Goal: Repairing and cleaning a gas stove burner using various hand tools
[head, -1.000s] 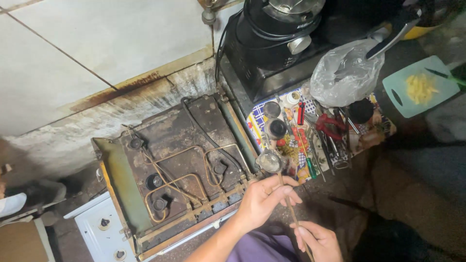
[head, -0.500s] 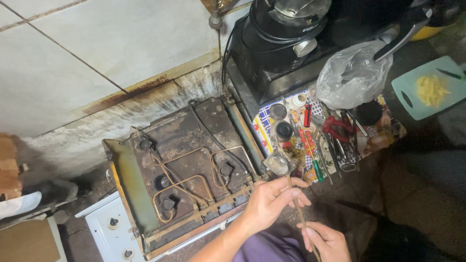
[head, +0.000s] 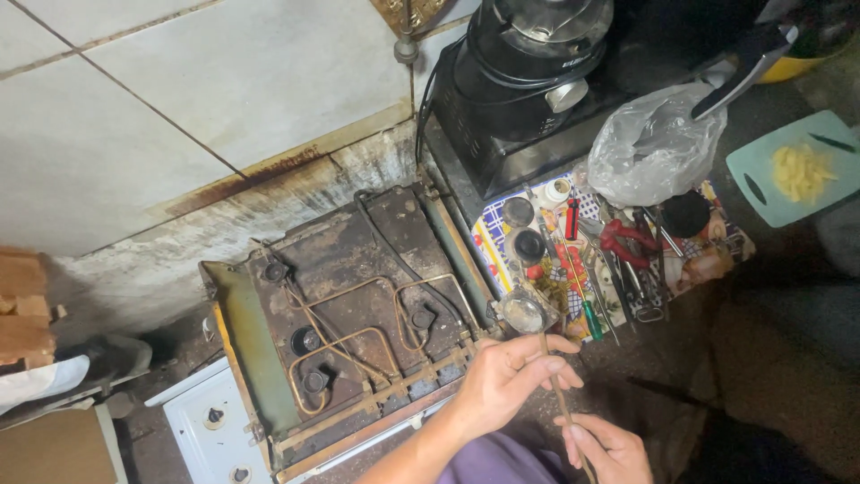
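My left hand (head: 509,376) is closed around the upper part of a thin brownish rod (head: 561,405), thumb on top. The rod runs down and to the right into my right hand (head: 611,451), which pinches its lower end at the bottom edge of the view. Both hands hover just in front of an opened, rusty gas stove body (head: 358,332) lying on the floor, with bent copper tubes (head: 333,339) and round fittings exposed. The rod's top end is close to a small round metal cup (head: 523,312) at the stove's right corner.
A colourful mat (head: 488,242) to the right carries screwdrivers, red pliers (head: 623,240) and small caps. Behind it stand a black appliance (head: 528,81) and a clear plastic bag (head: 654,148). A green cutting board (head: 788,170) lies far right, a white knob panel (head: 202,426) lower left.
The view has drifted, so the stove and tools sit further right in frame. Both hands stay on the rod, with the left hand's fingers shifted slightly along it.
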